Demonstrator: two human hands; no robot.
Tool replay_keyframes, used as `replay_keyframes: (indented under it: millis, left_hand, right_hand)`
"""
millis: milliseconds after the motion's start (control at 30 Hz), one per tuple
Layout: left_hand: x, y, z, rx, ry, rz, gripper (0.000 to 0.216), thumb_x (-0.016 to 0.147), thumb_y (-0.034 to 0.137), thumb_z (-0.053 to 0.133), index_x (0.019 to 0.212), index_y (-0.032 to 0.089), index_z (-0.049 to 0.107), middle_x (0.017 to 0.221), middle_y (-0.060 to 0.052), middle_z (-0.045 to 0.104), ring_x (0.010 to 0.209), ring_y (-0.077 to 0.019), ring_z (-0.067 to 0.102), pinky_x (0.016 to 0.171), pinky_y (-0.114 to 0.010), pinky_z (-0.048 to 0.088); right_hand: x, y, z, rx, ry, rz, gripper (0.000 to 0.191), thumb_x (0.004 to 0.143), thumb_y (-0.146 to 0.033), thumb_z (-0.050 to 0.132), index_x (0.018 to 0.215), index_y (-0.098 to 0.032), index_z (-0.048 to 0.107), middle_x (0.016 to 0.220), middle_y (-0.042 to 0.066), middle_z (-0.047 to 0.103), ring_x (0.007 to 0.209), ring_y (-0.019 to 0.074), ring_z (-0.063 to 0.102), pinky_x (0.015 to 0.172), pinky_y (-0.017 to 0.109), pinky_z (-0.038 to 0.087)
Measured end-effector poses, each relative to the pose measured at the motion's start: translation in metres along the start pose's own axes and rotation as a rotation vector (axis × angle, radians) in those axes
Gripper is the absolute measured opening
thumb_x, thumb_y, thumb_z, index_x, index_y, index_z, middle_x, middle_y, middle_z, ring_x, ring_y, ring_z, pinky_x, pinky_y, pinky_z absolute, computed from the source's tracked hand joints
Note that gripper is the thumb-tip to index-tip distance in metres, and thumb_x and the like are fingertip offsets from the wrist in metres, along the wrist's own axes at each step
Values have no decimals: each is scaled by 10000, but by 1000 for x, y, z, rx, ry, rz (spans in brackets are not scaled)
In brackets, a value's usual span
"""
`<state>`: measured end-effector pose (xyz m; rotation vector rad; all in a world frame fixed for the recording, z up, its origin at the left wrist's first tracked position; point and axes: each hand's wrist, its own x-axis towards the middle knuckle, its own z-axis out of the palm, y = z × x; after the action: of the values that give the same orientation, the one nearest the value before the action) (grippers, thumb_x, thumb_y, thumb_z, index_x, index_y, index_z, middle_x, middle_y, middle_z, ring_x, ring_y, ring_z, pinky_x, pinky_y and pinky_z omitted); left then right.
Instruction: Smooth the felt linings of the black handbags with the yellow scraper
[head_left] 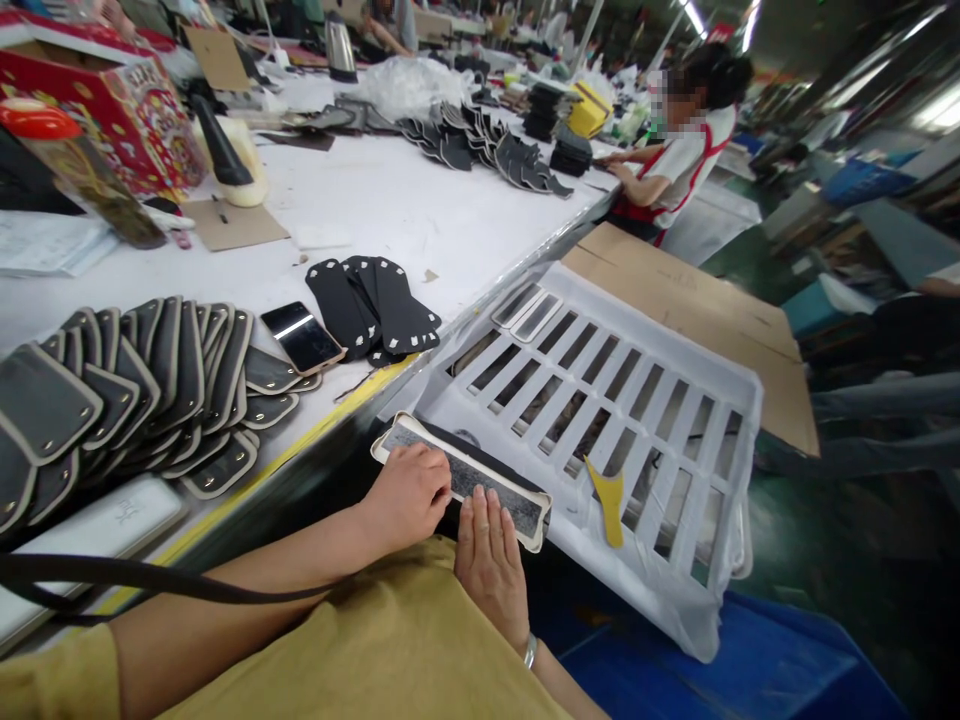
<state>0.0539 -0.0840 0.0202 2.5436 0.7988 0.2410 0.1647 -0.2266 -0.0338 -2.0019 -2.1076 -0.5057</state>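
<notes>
A long grey panel with cream edging (499, 480) lies across the near-left edge of a white slotted rack (637, 335), close to my body. My left hand (409, 495) is closed over its left half; the fingers curl under, hiding their tips and anything in them. Flat on the right half rests my right hand (491, 560), fingers straight and side by side. A yellow forked tool (609, 505) lies on the rack to the right. Two small pale-framed pieces (536, 315) sit at the rack's far-left corner.
Left, on the white table (337, 200), are overlapping dark panels with pale rims (187, 370), a phone (300, 335), black punched pieces (375, 300) and a white case (112, 530). A cardboard sheet (697, 310) lies behind the rack. A co-worker (675, 165) stands at the table's far right.
</notes>
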Motion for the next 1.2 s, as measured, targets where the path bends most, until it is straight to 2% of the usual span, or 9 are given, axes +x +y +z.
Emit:
replay_keyframes:
  millis: [100,200,267,367,700,1067,1133,1200]
  left_hand:
    - [-3,-13,-6,-84,-43,49,63,800,190,549,771,182,604,896,-34,610,867,-203,522,776,-345,390]
    - [-11,-37,-18,-138,35,68,173,788,215,595,959,189,598,1080,-56,584,996,-205,509,875,-341,379]
    - [-16,-52,-24,-111,78,65,151,796,260,611,936,203,612,1133,-52,567,1058,-215,483,924,-365,340]
    - [-18,-66,-26,-97,42,105,87,797,305,626,787,221,644,1085,-18,587,1058,-213,481,949,-386,297]
    - [-12,-60,-17,-170,107,8,94,780,208,574,707,193,631,1006,-30,580,986,-199,483,930,-378,342]
    - [-9,-59,-14,-190,147,-72,81,736,165,580,659,180,600,967,-35,583,956,-210,496,915,-393,367]
    - [-9,-63,-14,-215,127,-58,89,744,171,583,657,182,598,970,-33,586,965,-211,501,923,-395,370]
    - [-12,-71,-16,-277,109,-12,29,749,176,596,732,190,614,1032,-35,579,1011,-208,498,955,-383,368]
  right_hand:
    - [4,-2,4,10,-6,-2,455,873,-36,330,1319,-5,411,1385,237,403,1330,323,298,1007,472,377]
    - [4,-3,8,11,-5,8,465,881,-48,331,1342,-24,386,1399,225,387,1339,319,277,999,475,389]
    - [5,-3,9,7,-8,8,465,883,-49,333,1345,-24,382,1408,223,374,1343,325,259,1002,476,388]
    - [5,-3,12,-5,-37,-14,460,878,-51,358,1334,-6,390,1420,233,346,1347,346,234,1011,476,379]
    - [13,-8,23,16,-44,8,507,876,-108,429,1372,-39,346,1445,218,306,1351,347,223,1013,478,374]
    - [49,-22,28,48,-5,27,493,880,-104,400,1364,-30,341,1430,236,326,1359,323,220,1014,492,375]
    - [55,-24,29,59,2,17,493,876,-121,410,1355,-18,352,1422,246,335,1361,326,215,1008,497,377]
    - [60,-26,29,61,0,4,492,867,-144,434,1334,0,378,1407,260,355,1360,337,215,1003,498,375]
